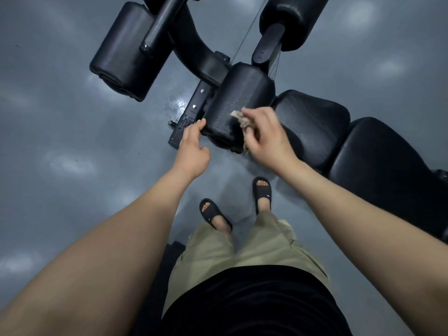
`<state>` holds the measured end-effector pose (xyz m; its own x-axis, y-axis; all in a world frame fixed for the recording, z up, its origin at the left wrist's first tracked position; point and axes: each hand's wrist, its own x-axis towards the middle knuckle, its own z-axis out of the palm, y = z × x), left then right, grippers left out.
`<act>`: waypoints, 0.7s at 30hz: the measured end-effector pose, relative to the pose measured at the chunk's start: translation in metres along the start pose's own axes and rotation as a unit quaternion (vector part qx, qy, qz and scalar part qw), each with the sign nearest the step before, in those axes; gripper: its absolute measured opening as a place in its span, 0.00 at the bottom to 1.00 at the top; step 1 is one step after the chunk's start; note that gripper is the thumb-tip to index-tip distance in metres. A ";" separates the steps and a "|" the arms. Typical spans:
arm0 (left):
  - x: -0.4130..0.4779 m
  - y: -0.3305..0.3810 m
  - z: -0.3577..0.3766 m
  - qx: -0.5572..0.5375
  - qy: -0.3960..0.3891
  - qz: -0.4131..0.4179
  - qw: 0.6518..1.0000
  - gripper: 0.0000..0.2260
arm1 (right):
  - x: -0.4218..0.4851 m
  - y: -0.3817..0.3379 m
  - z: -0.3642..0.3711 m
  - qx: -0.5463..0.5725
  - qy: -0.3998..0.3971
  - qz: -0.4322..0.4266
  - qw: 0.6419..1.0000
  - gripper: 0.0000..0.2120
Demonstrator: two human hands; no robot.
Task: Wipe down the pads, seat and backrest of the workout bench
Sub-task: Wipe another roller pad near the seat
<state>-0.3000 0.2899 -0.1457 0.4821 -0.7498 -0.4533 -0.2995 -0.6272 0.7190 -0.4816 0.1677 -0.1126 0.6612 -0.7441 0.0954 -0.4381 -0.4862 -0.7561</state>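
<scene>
Three black roller pads are showing: the left roller pad (121,52) at 10 o'clock of the frame, the far roller pad (291,20) at 12 o'clock, and the near roller pad (237,103) just above centre. One seat (312,124) and one backrest (388,163) are extending toward 3 o'clock. All the padding is showing as black, grained, glossy vinyl.

One crumpled beige cloth (242,121) is pressing against the near roller pad. The right hand (266,139) is gripping the cloth with its fingers curled. The left hand (191,146) is holding that pad's 9 o'clock end, fingers curled. Two black sandals (213,212) are standing on the grey floor (60,117) at 6 o'clock.
</scene>
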 end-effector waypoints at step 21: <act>-0.003 0.012 0.009 -0.029 0.052 -0.032 0.998 0.34 | 0.011 0.005 0.021 -0.026 -0.007 0.006 1.000 0.26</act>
<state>-0.3124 0.2827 -0.1401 0.5821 -0.6814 -0.4436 -0.2189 -0.6568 0.7216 -0.4636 0.1671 -0.1290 0.6650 -0.7429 0.0772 -0.4760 -0.5012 -0.7226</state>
